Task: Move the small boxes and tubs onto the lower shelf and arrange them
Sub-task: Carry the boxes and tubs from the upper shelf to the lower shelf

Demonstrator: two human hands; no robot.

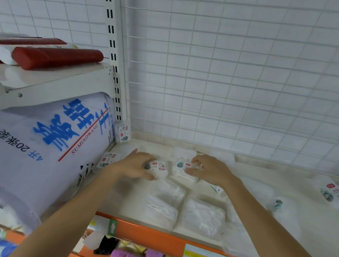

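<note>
White shelf (250,193) beside paper bale (44,150): left hand (136,166) fingers curling round small box (159,167); right hand (207,169) fingers pinching neighbouring small tub (182,169).

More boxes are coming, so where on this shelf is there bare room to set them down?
Bare shelf lies along the wire grid back, right of the right hand, and behind the left hand. The front middle is crowded with clear packs; the big paper bale blocks the left.

Soft, even light is filling the picture, with hardly any shadows. Everything is looking a bit blurry, and straight lines are bending near the edges.
</note>
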